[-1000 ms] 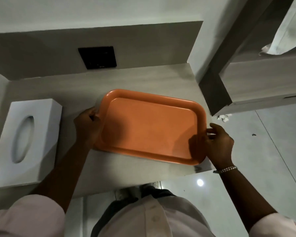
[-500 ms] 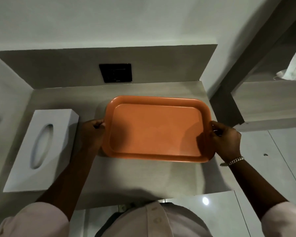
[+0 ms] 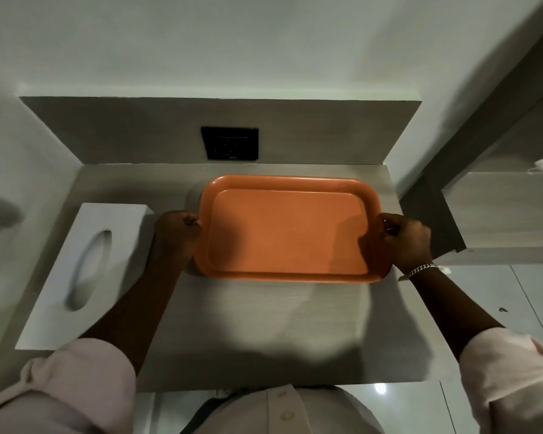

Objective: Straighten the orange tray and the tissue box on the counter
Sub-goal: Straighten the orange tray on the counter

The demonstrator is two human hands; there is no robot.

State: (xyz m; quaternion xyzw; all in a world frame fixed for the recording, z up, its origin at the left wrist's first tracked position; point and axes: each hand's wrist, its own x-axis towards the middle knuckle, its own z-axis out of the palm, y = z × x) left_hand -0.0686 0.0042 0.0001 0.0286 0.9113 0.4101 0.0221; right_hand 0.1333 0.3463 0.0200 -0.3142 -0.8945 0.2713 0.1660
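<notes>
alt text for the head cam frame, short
Both hands grip the short ends of an orange tray on a grey counter: left hand, right hand. A white tissue box lies angled at the left.

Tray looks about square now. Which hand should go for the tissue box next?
Left, probably. The left hand grips the orange tray's left rim, right beside the tissue box; the right hand is across the tray.

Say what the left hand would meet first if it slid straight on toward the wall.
Probably the back panel behind the counter; the left hand, gripping the tray, has bare counter ahead.
</notes>
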